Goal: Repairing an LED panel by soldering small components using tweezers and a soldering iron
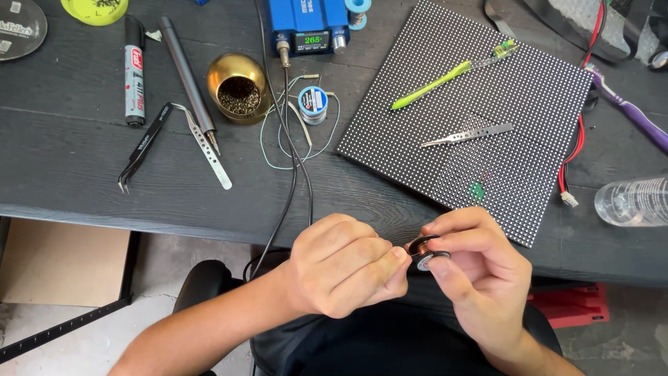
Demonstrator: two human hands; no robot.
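a: item one, the small spool. where is it being kept?

b: it is being held off the tabletop, just below its near edge, over the lap. it is being pinched in the right hand, thumb below and forefinger curled over the top. coppery windings are being shown between its dark rims.

a: and the left hand?

b: it is being kept closed in a loose fist, its thumb and forefinger being pressed together right against the spool's side. whether a strand is being gripped there cannot be told; anything that fine is being hidden by the fingertips.

a: items being listed on the tabletop, far side?

b: a blue station with a lit display, two dark cables being run from it toward the near edge. a brass-coloured bowl of metal wool is being shown just left of the cables, a blue-labelled wire reel with loose pale wire just right of them.

a: left portion?

b: a marker pen, a slim dark pen-shaped tool, black tweezers and silver tweezers, all being laid near one another.

a: right portion?

b: a square black dotted panel is being laid at an angle, with a green-handled tool and a second pair of silver tweezers being carried on it. a purple toothbrush and a clear plastic bottle are being shown at the right edge.
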